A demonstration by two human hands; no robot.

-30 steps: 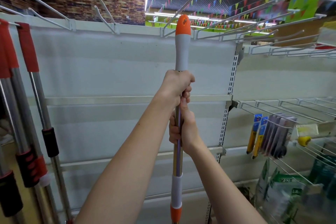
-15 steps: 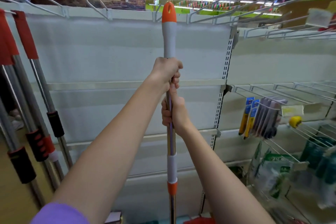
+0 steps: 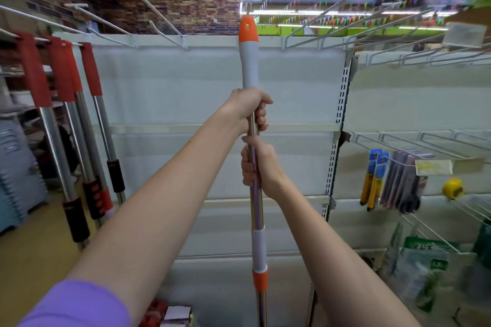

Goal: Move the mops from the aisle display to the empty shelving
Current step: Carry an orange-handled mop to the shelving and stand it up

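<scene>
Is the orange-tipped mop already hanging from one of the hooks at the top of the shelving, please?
No, the orange-tipped mop is upright in both hands, left hand above right hand, its tip just below the hook.

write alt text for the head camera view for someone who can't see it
Two bare hands hold a mop handle upright before an empty white shelving panel, left hand above right hand, the handle's orange tip level with the hooks along the top. Red-handled mops hang at the left; small packaged goods hang on racks at the right.
</scene>
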